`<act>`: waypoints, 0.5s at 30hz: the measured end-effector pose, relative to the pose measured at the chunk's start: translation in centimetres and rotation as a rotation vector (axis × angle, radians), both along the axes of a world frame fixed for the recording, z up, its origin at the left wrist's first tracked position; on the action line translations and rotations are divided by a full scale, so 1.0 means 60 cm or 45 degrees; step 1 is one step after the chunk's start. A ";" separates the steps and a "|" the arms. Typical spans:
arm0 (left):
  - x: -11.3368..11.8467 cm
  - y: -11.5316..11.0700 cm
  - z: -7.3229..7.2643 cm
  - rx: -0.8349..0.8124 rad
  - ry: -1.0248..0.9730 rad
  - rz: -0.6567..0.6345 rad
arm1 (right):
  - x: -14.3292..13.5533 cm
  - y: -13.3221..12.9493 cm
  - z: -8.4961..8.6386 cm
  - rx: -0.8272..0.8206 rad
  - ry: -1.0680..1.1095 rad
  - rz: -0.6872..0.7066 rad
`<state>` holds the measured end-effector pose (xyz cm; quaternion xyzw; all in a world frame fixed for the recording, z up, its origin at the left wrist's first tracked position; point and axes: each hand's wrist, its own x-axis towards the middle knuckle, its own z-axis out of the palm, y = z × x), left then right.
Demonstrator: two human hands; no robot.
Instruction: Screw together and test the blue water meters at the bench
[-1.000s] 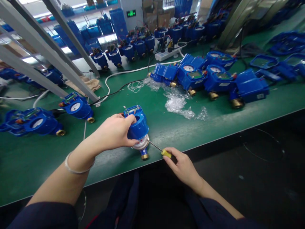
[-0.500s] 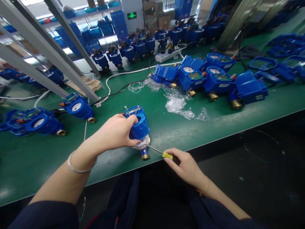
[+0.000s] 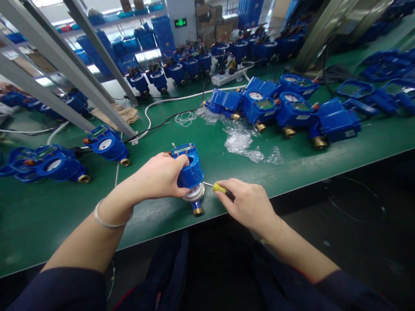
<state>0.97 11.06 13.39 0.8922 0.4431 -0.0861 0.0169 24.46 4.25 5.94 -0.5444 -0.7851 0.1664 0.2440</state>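
Observation:
Near the bench's front edge, a blue water meter (image 3: 192, 175) stands with its round blue housing lifted and tilted above a clear dial and silvery ring (image 3: 195, 192). Below the ring a brass pipe end (image 3: 197, 210) points toward me. My left hand (image 3: 162, 177) is closed around the housing, thumb at its lower rim and a finger at its top opening. In my right hand (image 3: 248, 201) is a screwdriver (image 3: 219, 188) with a yellow and dark handle. Its thin shaft reaches left to the meter's right side, at the ring; the tip is hidden there.
Several blue meters (image 3: 259, 108) lie at the right behind crumpled clear plastic (image 3: 240, 140). More meters (image 3: 106, 144) sit at the left by a metal frame leg (image 3: 125, 125). A white power strip (image 3: 227, 77) and cables lie farther back. Blue cover frames (image 3: 356, 88) are at far right.
My right hand has moved up and slightly forward with the screwdriver, whose shaft now lies flatter and higher along the ring. The left hand keeps its hold on the meter housing.

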 end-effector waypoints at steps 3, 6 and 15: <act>-0.002 -0.001 0.003 -0.024 -0.009 0.010 | 0.016 0.004 0.001 -0.341 0.334 0.012; -0.002 -0.002 0.005 -0.031 -0.014 0.001 | 0.044 0.014 -0.007 -0.775 0.690 0.029; -0.003 0.003 0.002 -0.034 -0.056 -0.023 | 0.082 0.023 -0.022 -1.149 0.974 -0.030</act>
